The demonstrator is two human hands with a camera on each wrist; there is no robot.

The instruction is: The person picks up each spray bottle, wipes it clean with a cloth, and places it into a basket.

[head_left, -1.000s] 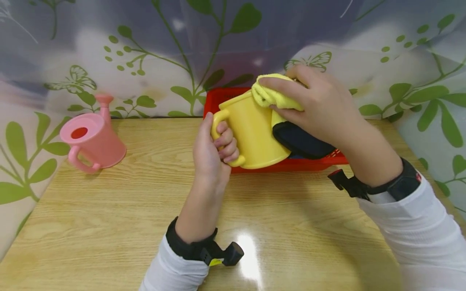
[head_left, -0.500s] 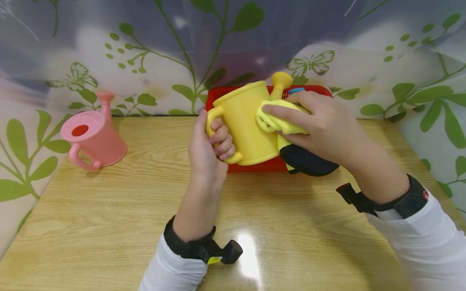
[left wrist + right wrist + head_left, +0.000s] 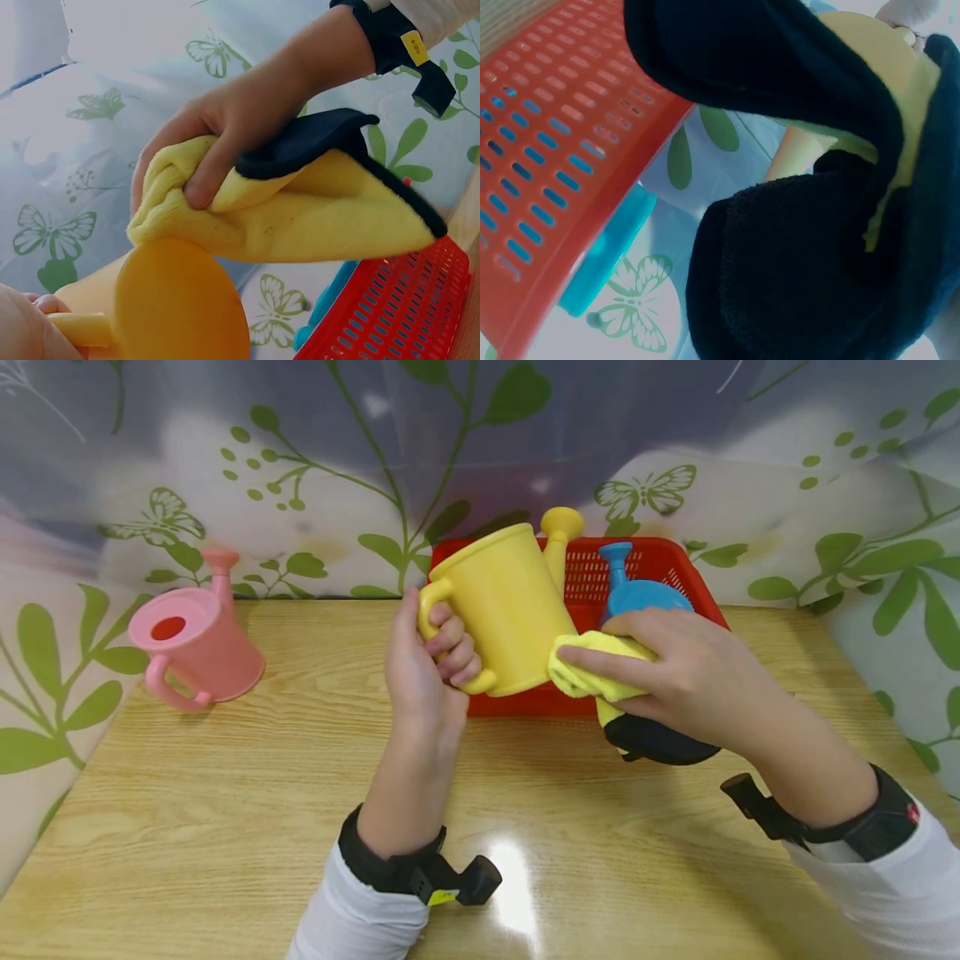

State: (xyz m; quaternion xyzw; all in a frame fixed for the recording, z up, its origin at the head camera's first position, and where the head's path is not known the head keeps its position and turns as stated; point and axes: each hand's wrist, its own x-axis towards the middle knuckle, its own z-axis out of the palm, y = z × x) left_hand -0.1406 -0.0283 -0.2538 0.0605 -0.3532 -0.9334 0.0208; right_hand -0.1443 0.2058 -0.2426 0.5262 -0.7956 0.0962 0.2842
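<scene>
My left hand (image 3: 435,664) grips the handle of a yellow watering can (image 3: 506,610), holding it tilted in the air over a red basket. In my right hand (image 3: 690,681) is a bunched cloth, yellow (image 3: 596,668) on one side and dark on the other, pressed to the can's side near its bottom edge. The left wrist view shows the thumb and fingers pinching the cloth (image 3: 285,217) against the rim of the can's round base (image 3: 180,300). In the right wrist view the hanging dark cloth (image 3: 787,262) hides most of the hand and can.
Behind the hands, the red perforated basket (image 3: 547,702) stands at the table's back, with a blue watering can (image 3: 648,597) in it. A pink watering can (image 3: 198,647) is upright at the left on the wooden table (image 3: 225,827). A patterned backdrop (image 3: 322,468) rises behind.
My right hand has slid the cloth from the yellow can's upper rim down along its side toward the base. The can has shifted slightly left; its spout and the blue can have come into view.
</scene>
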